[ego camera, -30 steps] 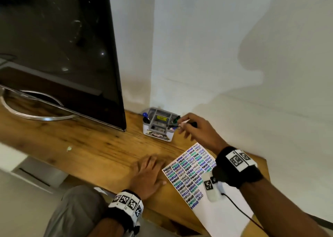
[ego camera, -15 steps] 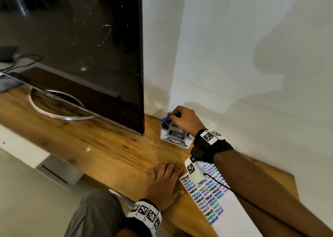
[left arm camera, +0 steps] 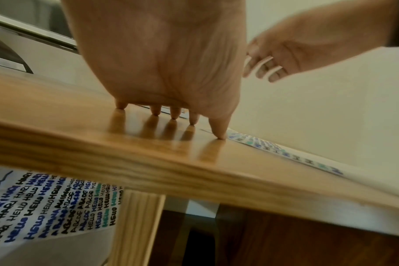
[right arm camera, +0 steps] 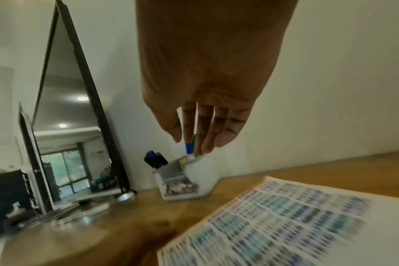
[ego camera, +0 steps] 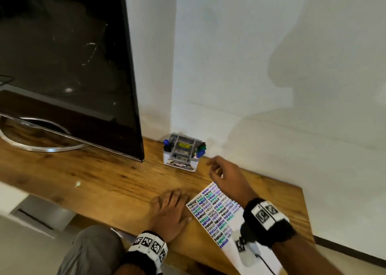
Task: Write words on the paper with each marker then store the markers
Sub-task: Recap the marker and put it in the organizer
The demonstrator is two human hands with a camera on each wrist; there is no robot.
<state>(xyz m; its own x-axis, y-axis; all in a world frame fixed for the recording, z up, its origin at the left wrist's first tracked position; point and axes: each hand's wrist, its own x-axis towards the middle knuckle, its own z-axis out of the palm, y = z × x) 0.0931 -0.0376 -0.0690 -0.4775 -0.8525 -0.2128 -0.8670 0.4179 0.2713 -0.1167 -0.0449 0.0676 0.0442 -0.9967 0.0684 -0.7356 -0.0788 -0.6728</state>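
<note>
A wooden desk point(ego camera: 100, 176) shows bare wood between a tall monitor point(ego camera: 69, 65) on the left and a white wall point(ego camera: 271, 86) behind. A marker holder point(ego camera: 181, 153) blocks the corner; paper point(ego camera: 213, 210) and a flat left hand point(ego camera: 171, 214) occupy the near edge.

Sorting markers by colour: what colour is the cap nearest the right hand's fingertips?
Blue cap, clearest in the right wrist view.

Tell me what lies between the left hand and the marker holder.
Only bare wooden desk separates the left hand from the holder, as the head view shows.
</note>
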